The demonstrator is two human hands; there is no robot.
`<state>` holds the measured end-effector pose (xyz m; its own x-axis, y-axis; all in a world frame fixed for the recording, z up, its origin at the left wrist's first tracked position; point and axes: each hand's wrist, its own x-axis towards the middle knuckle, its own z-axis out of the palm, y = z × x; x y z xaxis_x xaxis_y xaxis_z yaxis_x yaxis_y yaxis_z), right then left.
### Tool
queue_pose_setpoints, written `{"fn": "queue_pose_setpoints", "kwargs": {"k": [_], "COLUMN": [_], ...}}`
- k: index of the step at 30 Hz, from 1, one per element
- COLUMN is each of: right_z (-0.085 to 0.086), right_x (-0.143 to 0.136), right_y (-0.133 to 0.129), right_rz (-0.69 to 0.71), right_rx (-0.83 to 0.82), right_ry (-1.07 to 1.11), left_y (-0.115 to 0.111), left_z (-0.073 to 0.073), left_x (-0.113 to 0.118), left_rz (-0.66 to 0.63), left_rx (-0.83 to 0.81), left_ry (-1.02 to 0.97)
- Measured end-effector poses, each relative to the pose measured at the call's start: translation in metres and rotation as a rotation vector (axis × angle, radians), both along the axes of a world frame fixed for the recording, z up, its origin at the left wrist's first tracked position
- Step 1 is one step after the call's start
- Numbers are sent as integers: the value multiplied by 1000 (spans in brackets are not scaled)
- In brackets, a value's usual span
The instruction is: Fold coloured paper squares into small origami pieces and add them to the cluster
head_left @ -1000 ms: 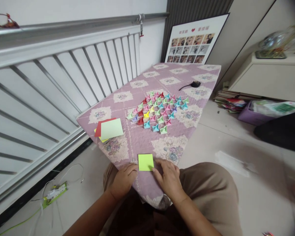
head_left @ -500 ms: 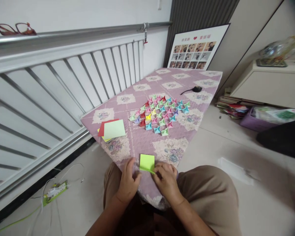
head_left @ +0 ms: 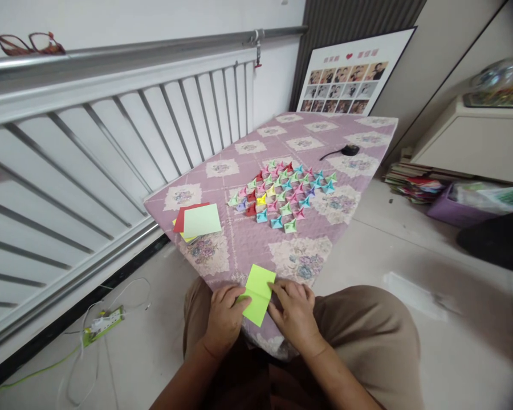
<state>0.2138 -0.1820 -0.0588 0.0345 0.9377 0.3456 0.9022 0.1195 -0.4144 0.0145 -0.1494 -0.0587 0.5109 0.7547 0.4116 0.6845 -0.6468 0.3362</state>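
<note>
A lime-green sheet of paper [head_left: 260, 289] lies opened out near the table's front corner, tilted, with a crease across its middle. My left hand [head_left: 226, 312] grips its left edge between thumb and fingers. At the right edge, my right hand [head_left: 294, 307] has its thumb and fingers on the paper near the crease. Beyond it, rows of small folded paper pieces [head_left: 277, 196] in red, pink, blue, green and yellow stand close together. To the left is a stack of loose paper sheets [head_left: 202, 221], pale green on top, with red and yellow beneath.
The purple floral cloth [head_left: 252, 245] covers a table that narrows towards me. A black object with a short cord [head_left: 349, 150] lies near its right edge. A white radiator [head_left: 123, 148] runs along the left side. On the floor is a power strip [head_left: 104, 324] with cables.
The green paper was folded in half and is now opened out and turned at an angle. My left hand has moved onto its left edge. The view has shifted slightly.
</note>
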Motion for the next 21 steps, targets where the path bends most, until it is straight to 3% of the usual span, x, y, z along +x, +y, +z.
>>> {"fn": "queue_pose_setpoints", "kwargs": {"k": [10,21], "right_z": [-4,-3], "right_x": [-9,-8], "right_y": [8,20], "right_rz": [151,239], "right_rx": [213,90], "right_ry": [-126,-157], "left_y": [12,35], "left_z": [-4,-1], "left_x": [-4,-3], "left_rz": [-46,-18], "left_rx": [62,-92], "left_ry": [-93,-46]}}
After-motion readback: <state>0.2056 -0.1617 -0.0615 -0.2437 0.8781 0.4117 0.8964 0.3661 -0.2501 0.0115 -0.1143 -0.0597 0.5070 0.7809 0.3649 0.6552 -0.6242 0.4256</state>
